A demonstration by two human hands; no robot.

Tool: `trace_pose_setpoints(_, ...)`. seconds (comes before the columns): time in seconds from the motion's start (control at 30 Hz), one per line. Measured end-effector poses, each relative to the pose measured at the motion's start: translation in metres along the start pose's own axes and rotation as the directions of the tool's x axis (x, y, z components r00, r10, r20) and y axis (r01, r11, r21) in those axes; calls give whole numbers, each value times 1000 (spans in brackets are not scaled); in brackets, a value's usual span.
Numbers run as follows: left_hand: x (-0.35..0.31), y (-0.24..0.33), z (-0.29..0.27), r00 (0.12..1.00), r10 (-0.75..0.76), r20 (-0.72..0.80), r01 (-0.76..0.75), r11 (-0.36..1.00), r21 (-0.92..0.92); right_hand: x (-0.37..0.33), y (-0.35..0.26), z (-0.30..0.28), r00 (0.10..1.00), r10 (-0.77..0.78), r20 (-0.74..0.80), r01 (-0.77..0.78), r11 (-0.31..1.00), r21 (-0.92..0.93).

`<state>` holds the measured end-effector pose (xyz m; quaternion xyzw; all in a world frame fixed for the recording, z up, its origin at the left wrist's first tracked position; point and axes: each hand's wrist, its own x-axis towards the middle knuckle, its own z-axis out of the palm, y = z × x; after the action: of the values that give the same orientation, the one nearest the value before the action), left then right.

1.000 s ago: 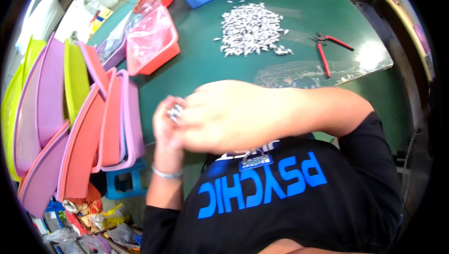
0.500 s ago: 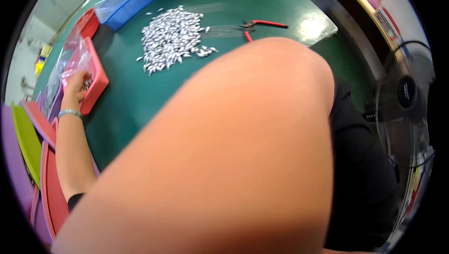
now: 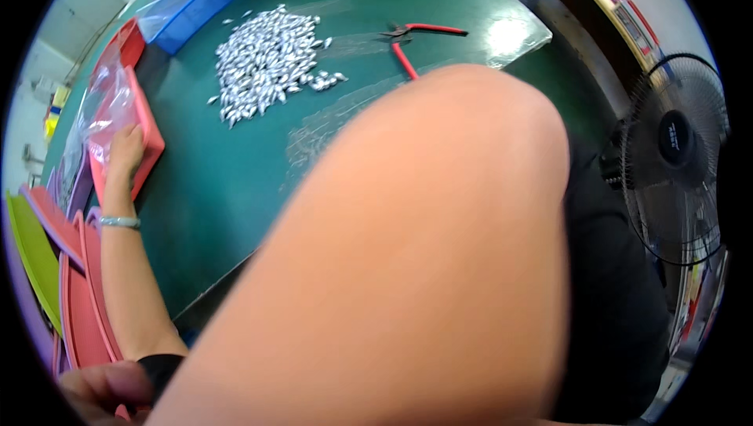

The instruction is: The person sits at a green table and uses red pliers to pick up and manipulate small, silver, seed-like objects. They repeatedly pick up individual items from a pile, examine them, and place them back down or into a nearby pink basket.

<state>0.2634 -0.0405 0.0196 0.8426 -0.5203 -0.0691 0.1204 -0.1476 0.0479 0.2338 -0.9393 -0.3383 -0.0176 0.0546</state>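
Big bare forearm [image 3: 416,269] fills the middle, prob the right arm; right hand's out of frame so can't tell its grip. Green table [image 3: 235,183] behind it. Black fan [image 3: 674,143] at 3 o'clock. Pile of small silver pieces [image 3: 267,61] at 11 o'clock, red-handled pliers [image 3: 412,41] at 12. Left hand [image 3: 125,147] at 9 o'clock, fingers loosely open, resting on the red tray [image 3: 149,124] w/ clear plastic bag [image 3: 102,104], not gripping anything.

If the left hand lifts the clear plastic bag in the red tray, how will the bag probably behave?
The clear plastic bag looks thin and crumpled, so it will probably be floppy and sag. Its glossy film may slip under the left hand, which rests at its edge. It seems light; the red tray should stay put.
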Motion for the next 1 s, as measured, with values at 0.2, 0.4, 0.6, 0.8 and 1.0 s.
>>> trace_pose_setpoints(0.2,-10,-9,24,983,97,-157,-112,990,-85,28,-15,7,999,-21,31,22,999,-41)
trace_pose_setpoints(0.4,-47,-21,18,963,85,-256,-94,995,-25,40,-30,6,998,-46,44,50,994,-94)
trace_pose_setpoints(0.6,-90,34,5,941,144,-306,-108,985,131,24,15,43,967,212,140,-234,959,161)
trace_pose_setpoints(0.8,-136,93,21,674,277,-685,-346,938,39,-89,99,151,627,773,102,-779,617,116)
trace_pose_setpoints(1.0,-133,140,50,734,515,-443,-596,801,-57,-155,172,205,374,861,-345,-878,449,168)
